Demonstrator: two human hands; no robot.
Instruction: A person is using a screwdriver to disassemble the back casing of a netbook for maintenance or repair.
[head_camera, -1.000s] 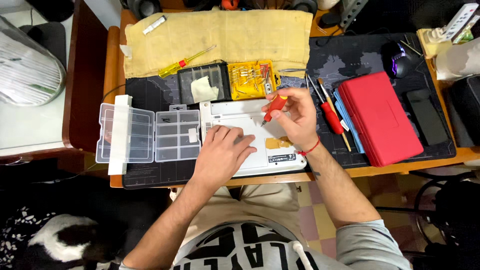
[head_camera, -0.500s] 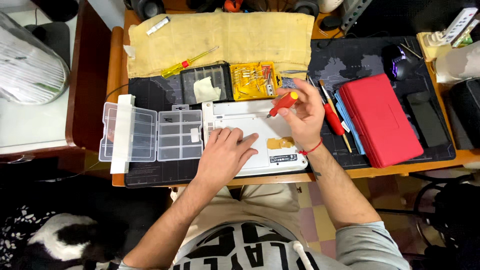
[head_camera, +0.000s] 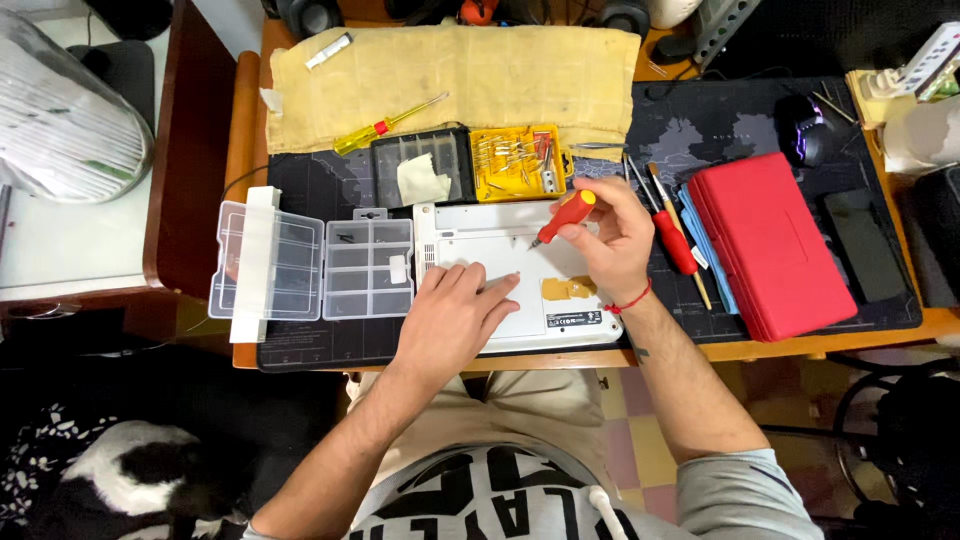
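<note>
A red-handled screwdriver (head_camera: 563, 218) is clamped in the fingers of the right hand (head_camera: 612, 240), its tip slanting down onto the white laptop underside (head_camera: 480, 262). The laptop lies at the desk's near edge, under both hands. The left hand (head_camera: 452, 318) rests flat on it, fingers spread, gripping nothing. Just left of that hand sits an open clear parts box (head_camera: 312, 268); right of the right hand lie spare screwdrivers (head_camera: 672, 235) and a red case (head_camera: 770, 245), with bare mat (head_camera: 720, 125) beyond.

Wooden desk (head_camera: 250, 120) carries a dark mat (head_camera: 720, 125) and a yellow cloth (head_camera: 480, 70)
</note>
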